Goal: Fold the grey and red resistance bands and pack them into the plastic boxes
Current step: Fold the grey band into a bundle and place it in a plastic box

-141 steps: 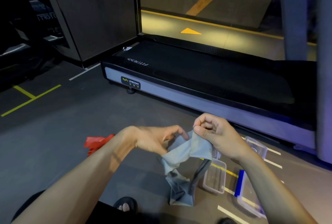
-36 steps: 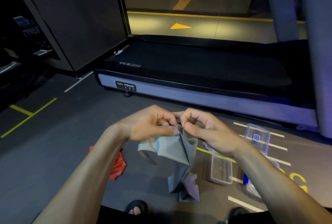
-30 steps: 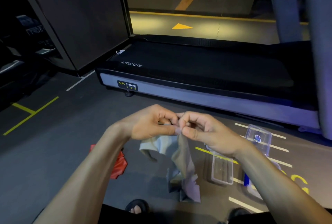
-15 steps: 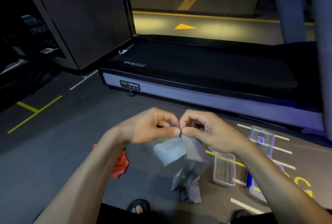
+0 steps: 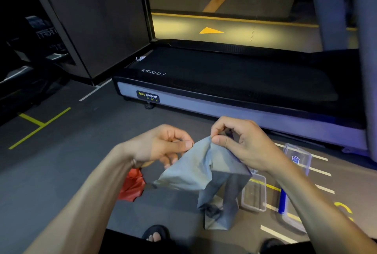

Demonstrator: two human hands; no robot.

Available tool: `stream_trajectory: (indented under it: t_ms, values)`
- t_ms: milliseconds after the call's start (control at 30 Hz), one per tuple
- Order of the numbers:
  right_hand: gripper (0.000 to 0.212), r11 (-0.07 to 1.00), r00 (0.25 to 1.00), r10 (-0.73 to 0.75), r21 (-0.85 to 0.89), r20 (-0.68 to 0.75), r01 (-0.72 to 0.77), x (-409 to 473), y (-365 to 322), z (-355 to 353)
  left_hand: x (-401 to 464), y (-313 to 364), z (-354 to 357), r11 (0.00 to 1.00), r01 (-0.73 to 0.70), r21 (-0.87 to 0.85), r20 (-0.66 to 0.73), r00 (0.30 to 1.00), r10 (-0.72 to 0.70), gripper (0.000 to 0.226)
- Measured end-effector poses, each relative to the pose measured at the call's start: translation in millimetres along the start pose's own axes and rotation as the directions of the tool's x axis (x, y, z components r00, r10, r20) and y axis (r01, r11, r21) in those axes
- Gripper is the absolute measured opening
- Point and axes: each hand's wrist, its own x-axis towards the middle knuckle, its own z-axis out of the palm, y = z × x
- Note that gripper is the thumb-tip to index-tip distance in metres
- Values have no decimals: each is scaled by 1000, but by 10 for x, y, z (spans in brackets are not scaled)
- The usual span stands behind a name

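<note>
The grey band (image 5: 201, 169) hangs between your two hands above the dark floor (image 5: 51, 172), its lower end crumpled on the ground by your sandalled foot (image 5: 156, 233). Your right hand (image 5: 242, 143) pinches the top edge of it between thumb and forefinger, the other fingers curled behind. Your left hand (image 5: 161, 144) has its thumb pressed to the forefinger right at the band's edge, though whether any fabric is actually caught in that pinch you cannot tell from here. Half a second ago both hands met knuckle to knuckle over the bunched top; now they have drawn apart and the band has spread into a wider sheet between them, with one flap falling out to the left. The red band (image 5: 132, 186) lies crumpled on the floor, partly hidden under your left forearm, where it was before. An open clear box (image 5: 254, 193) sits on the floor just right of the hanging grey band, a clear lid with a blue label (image 5: 297, 156) lies beyond it near the treadmill (image 5: 224, 82), and a box with a blue clip (image 5: 285, 206) shows under your right forearm
</note>
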Motion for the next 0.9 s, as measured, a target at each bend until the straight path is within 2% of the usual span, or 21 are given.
stream_trajectory:
  t_ms: [100, 200, 300, 400, 633, 733, 900]
  values:
    - [13, 1000, 1000, -12, -21, -15, 11, -4, -13, 0, 57, -44, 20, 1000, 26, -9, -59, 998, -26, 20]
    - [11, 998, 1000, -26, -56, -3, 25, -5, -17, 13, 124, -115, 17, 993, -23, 112, -154, 987, 41, 18]
    - [10, 996, 999, -38, -76, -9, 37, -6, 21, 30, 125, -114, 16, 980, -111, 166, -122, 984, 132, 10]
    - [12, 999, 999, -14, -32, -48, 12, -5, 48, 12, 103, -90, 16, 979, -142, 145, -51, 987, 151, 2]
    - [11, 996, 998, 19, 83, -58, -14, -6, 62, 29, 79, -54, 22, 975, -167, 144, 34, 986, 164, 14]
    - [6, 996, 999, 10, 92, -53, -5, -17, 62, 46, 83, -50, 42, 977, -160, 140, 20, 987, 159, 19]
    - [10, 996, 999, 8, 91, -53, -4, -10, 69, 24, 112, -74, 74, 978, -169, 121, -106, 978, 182, 18]
